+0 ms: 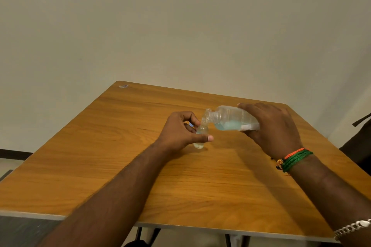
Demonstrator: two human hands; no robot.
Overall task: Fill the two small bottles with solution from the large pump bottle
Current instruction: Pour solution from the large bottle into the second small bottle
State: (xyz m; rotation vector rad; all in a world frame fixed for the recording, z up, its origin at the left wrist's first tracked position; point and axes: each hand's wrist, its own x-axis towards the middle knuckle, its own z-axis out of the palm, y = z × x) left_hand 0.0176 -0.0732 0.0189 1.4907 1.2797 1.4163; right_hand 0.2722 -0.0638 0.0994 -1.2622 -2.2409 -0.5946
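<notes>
**Large bottle tipped over a small bottle at mid-bench**

Hands meet near the middle of the wooden bench [120, 166], slightly toward its far right. The right hand [275, 126] wraps around the base end of the large bottle [230, 118], fingers curled over the top and thumb beneath, holding it tipped almost level with its open neck pointing left. No pump head shows on the neck. A little pale blue solution [226, 125] pools along the lower side of the clear body, beside a white label close to the palm.

The left hand [180, 132] holds a small bottle [200, 136] upright, thumb along its near side and fingers curled round the far side. The small bottle's base is at or just above the bench surface; I cannot tell which. Its mouth sits right below the large bottle's neck, the two touching or nearly so. The small bottle looks clear, with a faint tint inside.

Green and orange cord bracelets [295, 158] circle the right wrist, and a silver chain [353, 228] lies further up that forearm. A small scrap [123, 86] rests at the bench's far left corner.
</notes>
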